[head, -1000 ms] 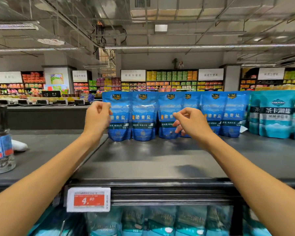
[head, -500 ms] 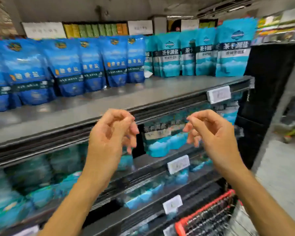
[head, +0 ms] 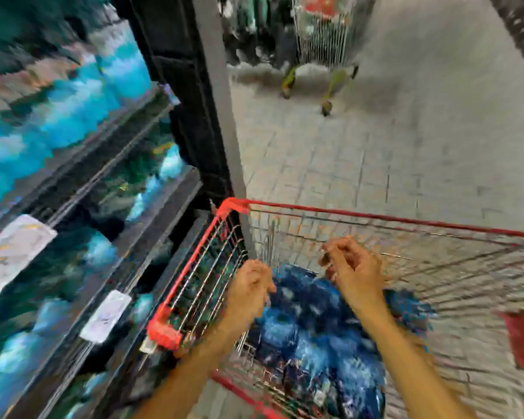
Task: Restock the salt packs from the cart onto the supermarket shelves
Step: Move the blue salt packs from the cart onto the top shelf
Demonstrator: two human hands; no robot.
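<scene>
Salt packs (head: 312,337) in cart (head: 194,267), shelves (head: 82,189) just left.

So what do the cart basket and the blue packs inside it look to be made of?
Cart: bare metal wire, seemingly shiny, a thin grid you can see through, with a red rim, probably plastic or coating. Blue packs: likely glossy plastic film, with pale highlights, though motion blur leaves that uncertain.

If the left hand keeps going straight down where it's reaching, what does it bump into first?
Most likely the blue salt packs heaped in the cart. The left hand hangs just above them, holding nothing. The picture is blurry, so the gap is unclear.
</scene>
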